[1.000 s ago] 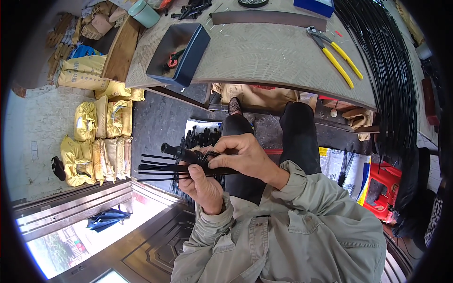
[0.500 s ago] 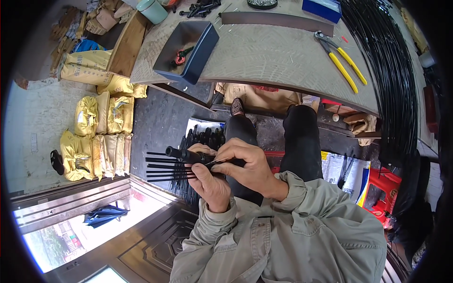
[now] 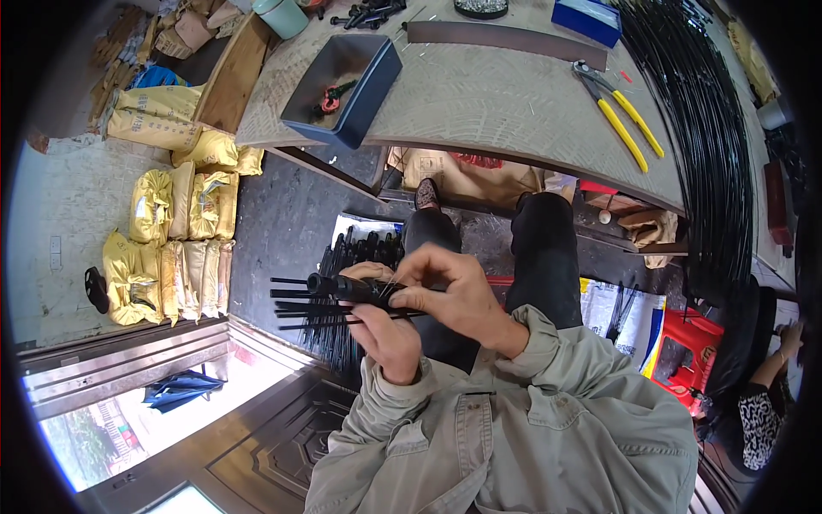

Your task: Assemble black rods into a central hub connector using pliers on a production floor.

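Note:
My left hand (image 3: 390, 343) is wrapped round a bundle of thin black rods (image 3: 295, 306) fixed to a black tubular hub (image 3: 342, 287); together they look like an umbrella frame. The tube points left, and the rod ends fan out on the same side. Close to the hub, my right hand (image 3: 454, 295) has its thumb and index finger curled together over a thin, light wire (image 3: 391, 284). The exact grip on the wire is partly hidden. Below the held frame, a mass of similar black rods (image 3: 330, 343) sits beside my leg.
On the bench (image 3: 479, 111) ahead stand a dark blue bin (image 3: 377, 98) with a red-and-black part, yellow-handled pliers (image 3: 621, 128) and a metal strip (image 3: 505, 44). Long black rods (image 3: 715, 163) hang over its right side. Yellow sacks (image 3: 154, 206), a red stool (image 3: 689, 343) and a person's patterned sleeve (image 3: 758, 420) flank me.
My right index finger and knuckles have risen a little, and the rods have shifted slightly in my left hand. Another person's arm and patterned sleeve have come into view at the right edge.

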Demonstrator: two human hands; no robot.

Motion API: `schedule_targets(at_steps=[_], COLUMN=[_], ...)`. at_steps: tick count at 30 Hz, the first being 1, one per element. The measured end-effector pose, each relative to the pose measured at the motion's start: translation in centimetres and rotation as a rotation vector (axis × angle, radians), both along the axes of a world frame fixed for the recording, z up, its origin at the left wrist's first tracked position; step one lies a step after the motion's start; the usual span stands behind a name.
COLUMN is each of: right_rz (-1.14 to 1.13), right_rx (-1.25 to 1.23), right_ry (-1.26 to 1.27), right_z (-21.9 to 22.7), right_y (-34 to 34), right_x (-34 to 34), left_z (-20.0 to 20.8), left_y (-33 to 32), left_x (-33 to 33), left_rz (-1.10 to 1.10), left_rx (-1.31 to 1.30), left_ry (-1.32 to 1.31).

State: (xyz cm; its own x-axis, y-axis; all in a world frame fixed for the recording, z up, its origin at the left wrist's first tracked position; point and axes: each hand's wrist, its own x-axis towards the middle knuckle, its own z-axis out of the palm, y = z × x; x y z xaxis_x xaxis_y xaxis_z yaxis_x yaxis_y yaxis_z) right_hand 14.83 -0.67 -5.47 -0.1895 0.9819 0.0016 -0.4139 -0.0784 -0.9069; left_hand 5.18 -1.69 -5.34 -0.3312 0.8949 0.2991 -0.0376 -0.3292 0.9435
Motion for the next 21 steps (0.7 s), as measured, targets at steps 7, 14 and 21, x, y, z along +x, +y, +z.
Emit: schedule_targets(at_steps=[7,14,21], right_rz=[-0.365,-0.388,-0.268], right_rx=[0.358,0.289,0.555], right_ry=[-0.270,-0.372,-0.366], right_z=[-0.5,-0.2,-1.3], right_y=[-1.8,-1.5,-1.1], right_x=[-1.8,-2.1,-1.8], left_z=[0.1,0.0,-0.4], left_y=[0.0,-0.1,0.1], left_x=[-0.4,-0.6,-1.3], left_rz=[-0.084,-0.060,-0.134], left_rx=[0.038,0.003,0.069], left_ry=[0.080,-0.012,-0.067])
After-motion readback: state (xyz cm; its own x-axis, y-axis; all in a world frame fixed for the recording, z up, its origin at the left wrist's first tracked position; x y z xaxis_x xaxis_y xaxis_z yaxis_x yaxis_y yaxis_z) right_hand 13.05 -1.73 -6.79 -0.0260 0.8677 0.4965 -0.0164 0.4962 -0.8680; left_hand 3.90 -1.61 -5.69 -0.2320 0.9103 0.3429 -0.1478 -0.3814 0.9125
